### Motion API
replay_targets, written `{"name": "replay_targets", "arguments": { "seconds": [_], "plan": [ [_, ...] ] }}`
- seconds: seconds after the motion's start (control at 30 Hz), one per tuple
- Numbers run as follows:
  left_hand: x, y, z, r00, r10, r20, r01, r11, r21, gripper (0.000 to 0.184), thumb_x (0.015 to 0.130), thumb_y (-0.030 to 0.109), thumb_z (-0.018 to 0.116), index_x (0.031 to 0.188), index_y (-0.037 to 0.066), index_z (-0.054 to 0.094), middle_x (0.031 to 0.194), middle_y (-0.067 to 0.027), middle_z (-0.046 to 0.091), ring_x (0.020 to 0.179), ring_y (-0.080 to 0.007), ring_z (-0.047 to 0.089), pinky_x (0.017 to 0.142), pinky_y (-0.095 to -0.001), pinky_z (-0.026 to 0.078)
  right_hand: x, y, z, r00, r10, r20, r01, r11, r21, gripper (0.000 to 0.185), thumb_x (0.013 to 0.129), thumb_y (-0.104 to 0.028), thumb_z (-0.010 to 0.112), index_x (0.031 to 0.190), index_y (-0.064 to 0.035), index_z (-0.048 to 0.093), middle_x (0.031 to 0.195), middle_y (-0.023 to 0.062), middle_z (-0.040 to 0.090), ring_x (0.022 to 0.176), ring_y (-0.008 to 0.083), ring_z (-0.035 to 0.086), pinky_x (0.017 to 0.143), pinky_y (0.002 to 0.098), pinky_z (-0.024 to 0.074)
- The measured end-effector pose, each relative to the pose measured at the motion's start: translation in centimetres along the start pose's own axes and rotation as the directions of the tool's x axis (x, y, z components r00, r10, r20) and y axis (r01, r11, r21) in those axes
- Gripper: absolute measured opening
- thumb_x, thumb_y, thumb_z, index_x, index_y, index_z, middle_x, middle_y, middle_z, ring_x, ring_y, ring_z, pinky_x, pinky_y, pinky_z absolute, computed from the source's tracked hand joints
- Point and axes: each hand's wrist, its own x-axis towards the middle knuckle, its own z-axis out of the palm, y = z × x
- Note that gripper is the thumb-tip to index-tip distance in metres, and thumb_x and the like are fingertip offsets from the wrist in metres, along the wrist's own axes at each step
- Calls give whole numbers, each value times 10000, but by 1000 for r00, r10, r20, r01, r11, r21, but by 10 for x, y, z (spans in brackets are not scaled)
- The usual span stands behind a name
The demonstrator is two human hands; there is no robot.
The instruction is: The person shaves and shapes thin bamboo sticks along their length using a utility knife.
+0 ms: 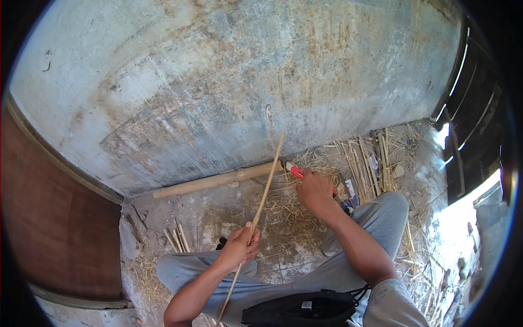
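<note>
My left hand (239, 246) is closed around a long, thin bamboo strip (267, 191), which slants up and away from my lap toward the wall. The strip's lower end passes beneath my left forearm. In my right hand (315, 192) is a red utility knife (296, 171), its pale tip pointing up and left. The knife is a short way to the right of the strip and apart from it. My fingers hide part of its handle.
A thick bamboo pole (212, 182) lies along the foot of the stained wall (218, 82). Split bamboo sticks (370, 166) and shavings (294, 212) cover the floor at right. More short sticks (177, 240) lie by my left knee. A black bag (299, 309) rests on my lap.
</note>
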Motion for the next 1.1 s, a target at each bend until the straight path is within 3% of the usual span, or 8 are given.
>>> {"name": "replay_targets", "arguments": {
  "seconds": [0.1,0.3,0.4,0.47,0.57,0.67,0.87,1.1],
  "plan": [
    [1,2,0,1000,0,-7,0,1000,20,455,1070,439,301,821,92,459,533,42,311,388,-57,275,343,-234,223,-4,0,0,998,-53,-36,56,994,89,410,895,-206,638,1199,50,537,1057,249,647,945,426,661,810,501,519],
    [8,1,-4,1000,5,3,-5,1000,24,464,1075,430,289,863,70,489,534,46,319,378,-55,288,338,-233,235,-13,8,1,874,-226,-431,364,891,270,357,940,-149,561,1227,61,526,987,272,628,894,484,627,835,518,502],
    [7,2,-1,1000,-23,4,23,1000,15,465,1075,429,290,868,67,496,532,45,325,376,-57,291,338,-233,237,-17,7,-12,949,-252,-192,313,843,437,329,986,-172,513,1251,23,515,857,201,645,785,366,672,712,457,536],
    [9,0,-2,1000,-3,-6,4,1000,8,464,1075,428,294,867,66,497,530,45,327,375,-59,290,340,-234,238,-19,3,-17,953,-200,229,-122,440,889,280,1031,-199,458,1239,-20,516,720,95,590,655,194,636,582,350,524],
    [9,1,-3,1000,26,-6,-26,1000,-4,465,1074,430,299,865,65,496,531,45,328,379,-57,292,342,-232,238,-18,5,-11,925,-246,289,-225,256,940,243,1051,-194,414,1205,-38,518,727,26,537,596,87,551,517,273,485],
    [9,1,-4,999,35,-29,-35,999,-2,465,1073,433,304,864,62,493,531,45,327,381,-57,294,344,-234,234,-19,1,-17,900,-222,375,-363,93,927,189,1025,-122,459,1185,-41,520,743,11,520,610,108,547,556,283,501],
    [8,3,-5,997,52,-54,-53,998,-13,468,1066,446,321,875,63,512,527,38,317,377,-67,285,341,-244,225,-12,15,-7,845,-383,372,-378,63,924,316,961,15,537,1264,-40,468,988,53,588,798,131,597,714,291,540],
    [8,4,-3,996,58,-61,-58,998,3,462,1065,444,325,878,64,510,528,41,321,377,-73,289,348,-243,227,-19,4,-18,876,-379,299,-304,48,951,522,983,37,463,1475,-69,321,1196,108,599,852,133,616,773,300,565]
  ]
}}
